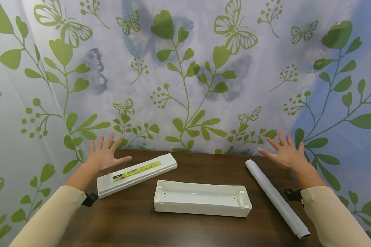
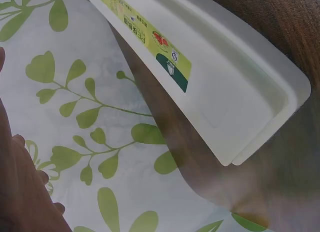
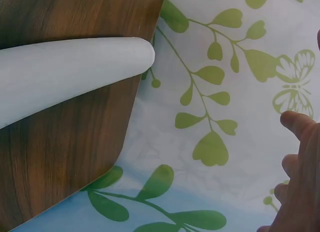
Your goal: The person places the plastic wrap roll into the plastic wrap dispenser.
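While we are taking bearings from the open white box (image 1: 201, 209), our left hand (image 1: 105, 156) is hovering left of it near the labelled lid (image 1: 137, 176), our right hand (image 1: 286, 154) right of it near the white roll (image 1: 276, 198); fingers are standing apart, gripping nothing. Lid and roll are lying either side of the box. We are suspecting the roll: being round, it could be rolling off the table (image 1: 130, 223) if nudged.

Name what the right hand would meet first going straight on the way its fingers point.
The right hand would probably meet the leaf-patterned backdrop first; the gap between them is hard to judge.
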Tool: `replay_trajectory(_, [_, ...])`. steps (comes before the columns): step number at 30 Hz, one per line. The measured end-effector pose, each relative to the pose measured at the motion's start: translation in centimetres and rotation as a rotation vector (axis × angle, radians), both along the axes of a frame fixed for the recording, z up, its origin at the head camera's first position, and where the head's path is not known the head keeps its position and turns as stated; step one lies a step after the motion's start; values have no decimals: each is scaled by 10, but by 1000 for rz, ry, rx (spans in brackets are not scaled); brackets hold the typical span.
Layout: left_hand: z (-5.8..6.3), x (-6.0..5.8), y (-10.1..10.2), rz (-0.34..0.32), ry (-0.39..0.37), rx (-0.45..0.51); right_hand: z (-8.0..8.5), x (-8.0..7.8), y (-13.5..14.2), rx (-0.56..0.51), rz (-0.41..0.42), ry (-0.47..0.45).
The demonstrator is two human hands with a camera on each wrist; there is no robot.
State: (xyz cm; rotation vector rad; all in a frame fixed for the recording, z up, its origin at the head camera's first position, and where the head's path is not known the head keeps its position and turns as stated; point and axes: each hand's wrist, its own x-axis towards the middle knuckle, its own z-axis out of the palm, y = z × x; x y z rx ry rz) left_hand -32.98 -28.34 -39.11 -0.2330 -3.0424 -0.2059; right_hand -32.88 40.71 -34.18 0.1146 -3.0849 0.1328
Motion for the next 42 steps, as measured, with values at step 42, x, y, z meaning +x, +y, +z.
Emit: replay_trajectory(42, [-49, 31, 46, -190, 224, 106, -56, 58, -22, -69, 85, 283])
